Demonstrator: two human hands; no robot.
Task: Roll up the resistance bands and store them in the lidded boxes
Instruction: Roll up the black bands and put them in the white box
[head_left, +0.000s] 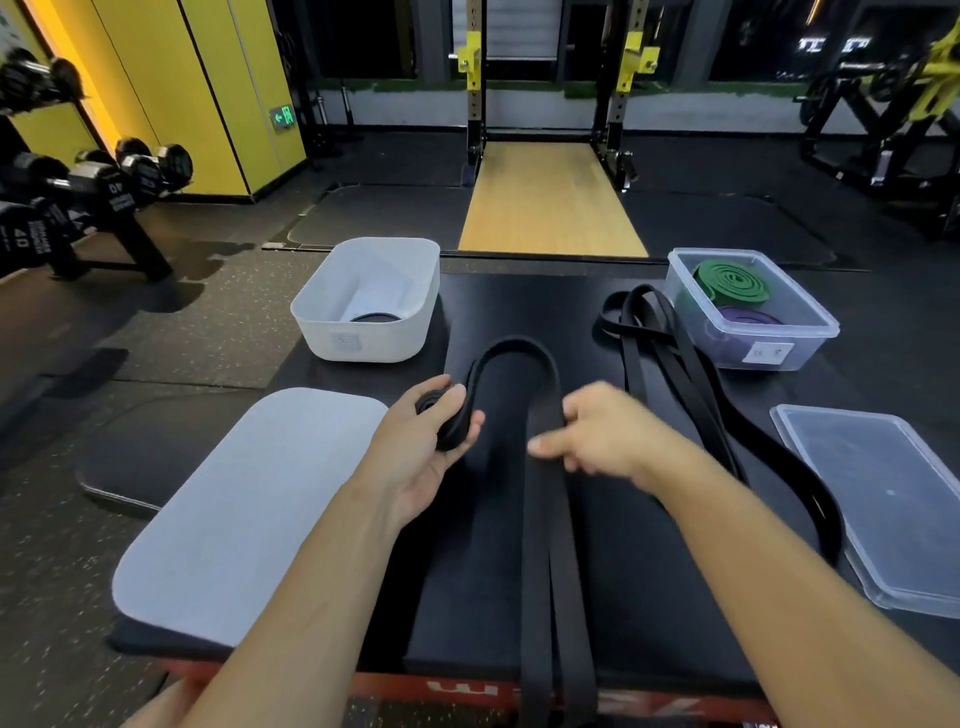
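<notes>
**Black band half rolled between two hands**

At the frame's centre, the left hand (431, 441) lies palm up, with fingers and thumb curled round the coiled end of a black band (543, 519). The right hand (597, 431), slightly blurred, grasps the same band's straight run, fingers curled over it and thumb pointing left. From the coil the band arcs away from the person, then runs down to the frame's lower edge.

These things lie on the black tabletop (649, 571):
- Left of centre, a white box (363, 332) stands open with a dark coil (374, 317) inside, and its white lid (234, 509) lies flat nearer the person.
- At the right, a clear box (779, 348) holds a green roll (732, 280) and a purple roll (748, 317).
- A clear lid (883, 499) lies at the right edge.
- A loose second black band (654, 332) trails beside the clear box.

Behind, a dumbbell rack (104, 187) stands at the upper left near yellow wall panels (208, 78). A wooden platform (550, 197) lies under a squat rack (475, 104) at top centre.
</notes>
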